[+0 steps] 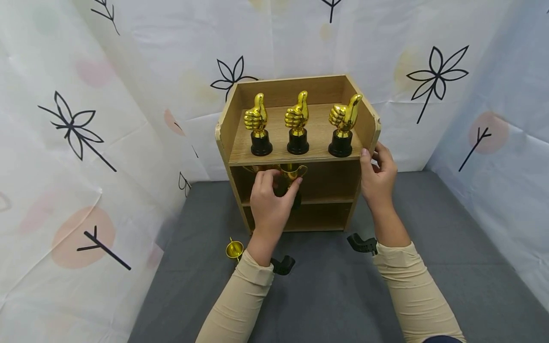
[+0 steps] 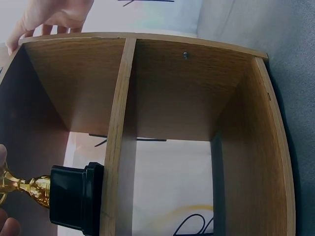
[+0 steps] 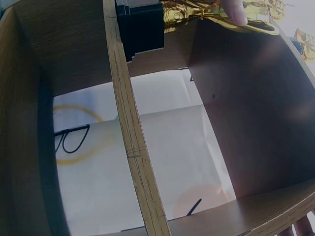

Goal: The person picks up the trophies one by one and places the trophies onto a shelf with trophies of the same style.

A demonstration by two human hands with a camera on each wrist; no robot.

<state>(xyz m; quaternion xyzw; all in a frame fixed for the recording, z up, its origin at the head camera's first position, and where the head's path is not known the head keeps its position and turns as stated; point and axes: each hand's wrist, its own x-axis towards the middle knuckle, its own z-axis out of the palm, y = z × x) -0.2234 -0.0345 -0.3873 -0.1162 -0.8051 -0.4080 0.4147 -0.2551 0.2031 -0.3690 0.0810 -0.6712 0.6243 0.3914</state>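
Note:
My left hand reaches into the middle level of a wooden shelf unit and pinches a gold trophy cup by its upper part. In the left wrist view, the trophy's black base is right at the middle board, upright. Part of another gold cup shows to its left, mostly hidden by the top board and my hand. My right hand grips the unit's right side panel, thumb at the front edge. Three gold thumbs-up trophies with black bases stand in a row on the top level.
A small gold cup is on the grey table beside my left forearm. Black wrist mounts stick out from both sleeves. Patterned white cloth hangs behind the unit and along both sides.

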